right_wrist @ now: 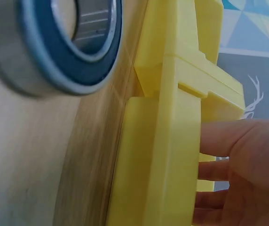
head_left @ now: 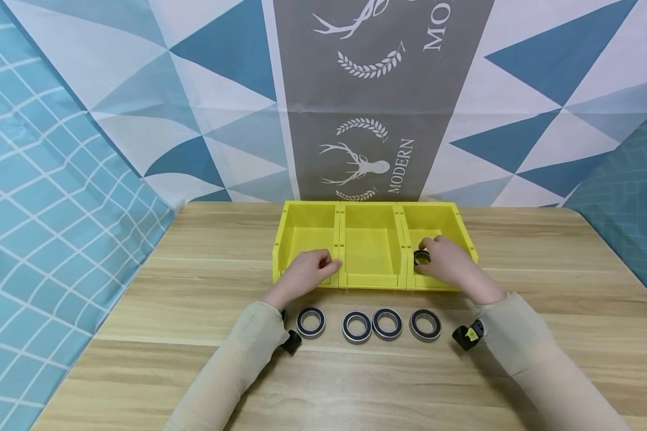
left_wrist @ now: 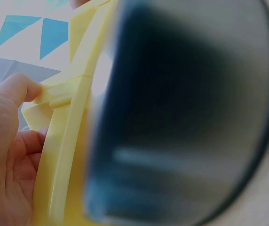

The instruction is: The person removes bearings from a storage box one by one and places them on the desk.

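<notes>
My right hand (head_left: 446, 261) reaches into the right compartment of the yellow bins (head_left: 374, 280) and holds a ball bearing (head_left: 422, 257), a ring with a dark seal, between thumb and fingers. In the right wrist view the front wall hides that bearing; the thumb and fingers (right_wrist: 213, 170) reach behind the wall. My left hand (head_left: 311, 270) is at the front of the left compartment, curled at the divider beside the middle one. In the left wrist view its thumb (left_wrist: 28, 89) rests on the yellow rim, and the fingertips disappear behind the wall.
Several bearings lie flat in a row before the bins: one bearing (head_left: 311, 322) at left, two close together (head_left: 357, 327), and one (head_left: 425, 325) at right. Black wrist cameras (head_left: 468, 335) hang under both sleeves. A patterned cloth (head_left: 377, 90) rises behind the wooden table (head_left: 356, 389).
</notes>
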`<state>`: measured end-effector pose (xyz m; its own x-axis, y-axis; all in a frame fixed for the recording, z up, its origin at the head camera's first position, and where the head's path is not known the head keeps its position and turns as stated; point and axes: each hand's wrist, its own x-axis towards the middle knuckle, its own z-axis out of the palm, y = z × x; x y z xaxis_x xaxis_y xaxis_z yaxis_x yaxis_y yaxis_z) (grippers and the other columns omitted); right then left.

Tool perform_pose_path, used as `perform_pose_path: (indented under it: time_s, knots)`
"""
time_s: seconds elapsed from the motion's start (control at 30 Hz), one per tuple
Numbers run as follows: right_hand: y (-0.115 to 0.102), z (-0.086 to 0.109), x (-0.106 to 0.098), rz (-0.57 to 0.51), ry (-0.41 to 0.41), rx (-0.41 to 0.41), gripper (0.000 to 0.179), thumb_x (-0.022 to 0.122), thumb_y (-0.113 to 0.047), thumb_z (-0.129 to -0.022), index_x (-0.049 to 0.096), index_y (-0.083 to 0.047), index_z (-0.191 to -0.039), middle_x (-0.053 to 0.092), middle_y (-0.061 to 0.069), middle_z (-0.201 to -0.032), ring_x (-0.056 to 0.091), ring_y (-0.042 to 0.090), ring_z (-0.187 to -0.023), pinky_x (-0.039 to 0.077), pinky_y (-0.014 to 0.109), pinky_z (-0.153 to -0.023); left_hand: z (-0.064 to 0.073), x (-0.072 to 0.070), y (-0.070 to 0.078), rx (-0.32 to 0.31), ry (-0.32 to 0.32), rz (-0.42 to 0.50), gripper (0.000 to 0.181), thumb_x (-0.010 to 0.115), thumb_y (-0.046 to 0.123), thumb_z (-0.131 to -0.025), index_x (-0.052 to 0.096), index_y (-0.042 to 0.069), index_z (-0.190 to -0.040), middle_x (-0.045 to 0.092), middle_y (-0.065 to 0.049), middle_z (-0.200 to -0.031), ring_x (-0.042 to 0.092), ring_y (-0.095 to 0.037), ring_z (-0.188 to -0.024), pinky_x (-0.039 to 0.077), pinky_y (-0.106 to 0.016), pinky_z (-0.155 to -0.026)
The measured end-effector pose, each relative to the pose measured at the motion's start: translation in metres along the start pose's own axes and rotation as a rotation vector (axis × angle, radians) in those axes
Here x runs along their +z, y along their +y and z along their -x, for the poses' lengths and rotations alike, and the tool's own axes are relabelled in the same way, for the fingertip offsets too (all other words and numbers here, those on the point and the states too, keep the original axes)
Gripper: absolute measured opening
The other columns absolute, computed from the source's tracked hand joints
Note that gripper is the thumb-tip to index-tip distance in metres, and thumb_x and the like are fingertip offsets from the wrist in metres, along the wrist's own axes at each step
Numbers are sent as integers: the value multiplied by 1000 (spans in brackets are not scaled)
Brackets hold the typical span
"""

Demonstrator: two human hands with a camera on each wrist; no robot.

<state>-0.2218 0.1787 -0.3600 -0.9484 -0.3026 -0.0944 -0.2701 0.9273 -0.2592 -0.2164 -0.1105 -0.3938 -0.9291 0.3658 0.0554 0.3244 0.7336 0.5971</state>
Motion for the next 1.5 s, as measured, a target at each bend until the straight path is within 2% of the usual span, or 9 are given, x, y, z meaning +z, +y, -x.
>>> perform_pose_path:
  time_s: [0.13,0.3,0.57,0.9,1.17,1.27,1.5]
  knots:
    - [0,-7,2,-6,-51,4,56,65,-24,-79,47,7,-122,51,29,-116,53,40,-99,44,49,-82,-1,0,1,2,1,0,34,51,40,-90,51,13,-70,40,3,-57,39,-11,-52,32,-24,-53]
    - [-1,-13,4,13,-78,4,53,67,-18,-77,48,6,-121,52,27,-115,52,40,-102,44,49,-83,-1,0,1,1,0,-5,33,51,40,-90,51,14,-70,41,3,-57,40,-11,-53,32,-24,-53]
    - [-4,-18,7,115,-70,-22,48,66,-12,-79,51,7,-121,55,26,-114,48,42,-109,42,50,-87,-1,1,-1,6,11,-17,33,50,41,-90,51,14,-71,42,4,-58,41,-11,-54,33,-24,-53]
    - [-4,-22,10,122,-51,-33,34,67,-11,-79,57,3,-107,60,20,-98,52,37,-99,46,47,-79,0,0,-1,2,7,-11,32,51,40,-90,51,14,-71,41,4,-58,40,-11,-54,34,-24,-54]
    - [-3,-20,10,108,-54,-14,47,70,-13,-78,53,4,-118,57,24,-105,51,38,-100,46,48,-80,0,0,0,3,16,-9,33,52,40,-90,50,14,-70,40,4,-57,40,-11,-53,33,-24,-53]
    - [-3,-20,11,98,-50,-5,47,71,-14,-77,53,4,-117,56,24,-104,52,37,-96,47,46,-76,0,0,0,2,12,-10,33,51,40,-90,51,14,-70,40,4,-58,40,-11,-53,33,-24,-54]
    - [-2,-20,11,64,-28,6,45,72,-12,-75,50,2,-112,49,28,-100,52,29,-71,45,37,-58,0,1,0,-2,2,-8,32,51,40,-90,51,14,-71,41,4,-58,40,-11,-53,33,-24,-54]
